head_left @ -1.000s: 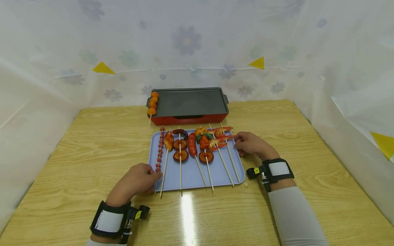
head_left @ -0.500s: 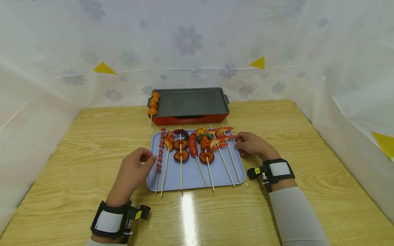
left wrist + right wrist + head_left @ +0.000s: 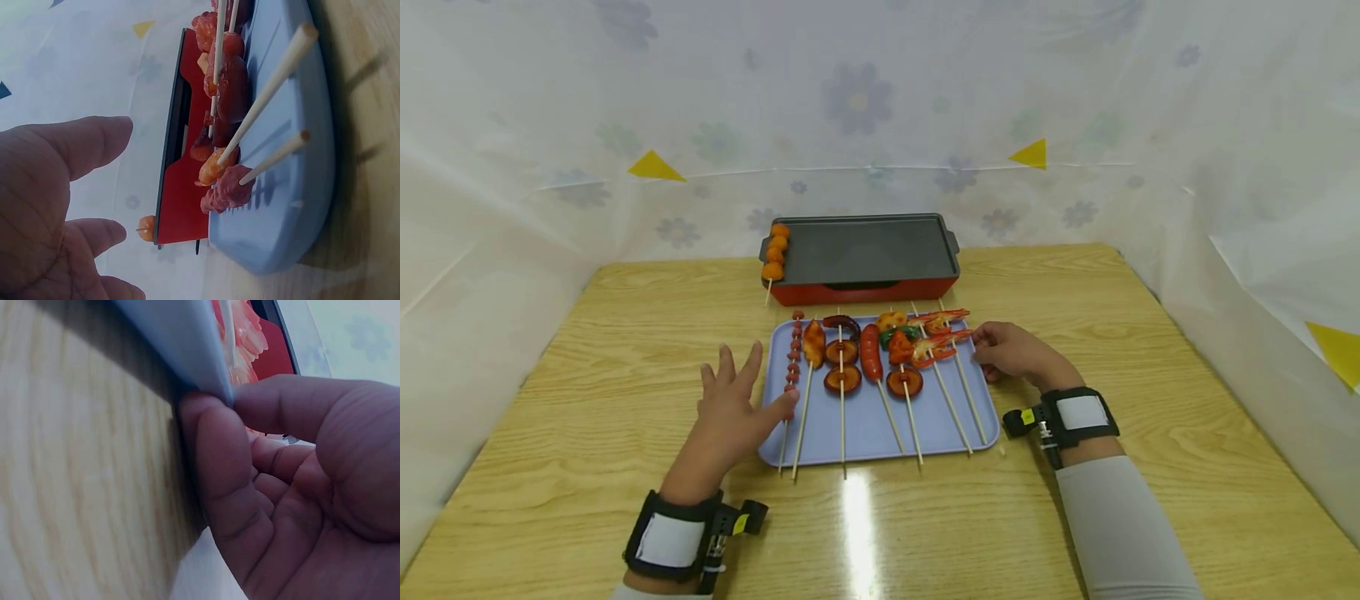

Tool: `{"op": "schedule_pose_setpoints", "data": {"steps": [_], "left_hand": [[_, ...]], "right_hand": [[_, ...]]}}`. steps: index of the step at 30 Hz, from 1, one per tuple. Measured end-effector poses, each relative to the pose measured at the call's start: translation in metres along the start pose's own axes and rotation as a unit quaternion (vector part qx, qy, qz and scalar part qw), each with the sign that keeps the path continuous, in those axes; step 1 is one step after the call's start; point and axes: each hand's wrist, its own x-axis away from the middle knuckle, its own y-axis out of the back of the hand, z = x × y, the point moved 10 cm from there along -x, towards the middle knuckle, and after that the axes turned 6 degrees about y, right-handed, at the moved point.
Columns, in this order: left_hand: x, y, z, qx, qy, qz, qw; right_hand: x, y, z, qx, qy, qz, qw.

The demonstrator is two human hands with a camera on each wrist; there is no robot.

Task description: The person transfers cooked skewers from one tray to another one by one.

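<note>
A light blue tray (image 3: 872, 433) bears several food skewers. My left hand (image 3: 733, 417) is spread over its left side, thumb overlapping the skewer of small red pieces (image 3: 793, 354) in the head view. In the left wrist view the fingers (image 3: 94, 147) are apart with nothing between them. My right hand (image 3: 1018, 354) pinches the tray's right edge; the right wrist view shows thumb and fingers on either side of the rim (image 3: 200, 356). Beside the red pieces lie a chicken-like skewer (image 3: 813, 343), a mushroom skewer (image 3: 842, 379), a sausage skewer (image 3: 870, 352) and two shrimp skewers (image 3: 936, 350).
Behind the tray stands a red grill with a dark plate (image 3: 865, 250). A skewer of orange balls (image 3: 775, 252) lies along the plate's left end. The wooden table (image 3: 587, 400) is backed by a flower-patterned sheet (image 3: 857, 100).
My left hand has let go of the tray's near left corner, lifted, and spread its fingers. The right hand stays on the tray's edge.
</note>
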Motion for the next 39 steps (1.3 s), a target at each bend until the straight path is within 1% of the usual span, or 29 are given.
{"op": "schedule_pose_setpoints", "data": {"steps": [9,17,23,27,31,35,39], "left_hand": [[0.003,-0.001,-0.002,0.013,-0.008,0.009,0.9998],[0.004,0.001,0.0,0.016,-0.003,0.006,0.9998],[0.001,0.002,-0.001,0.022,-0.003,0.008,0.9997],[-0.005,0.006,-0.006,0.032,-0.015,-0.005,0.9994],[-0.01,0.014,-0.01,0.036,-0.029,-0.026,0.9986],[-0.018,0.024,-0.016,0.033,-0.056,-0.062,0.9959],[-0.034,0.035,-0.021,0.03,-0.088,-0.096,0.9911]], "right_hand": [[0.001,0.0,0.001,-0.003,0.003,-0.001,1.0],[0.001,-0.001,0.002,0.0,0.0,0.0,1.0],[-0.001,0.0,0.0,0.007,0.0,0.002,1.0],[0.0,0.002,0.0,0.004,0.001,-0.004,1.0],[0.0,0.0,0.002,-0.001,0.006,-0.002,1.0],[0.002,-0.001,0.003,0.0,0.004,0.002,1.0],[0.004,0.002,0.004,0.002,0.006,-0.003,1.0]]}}
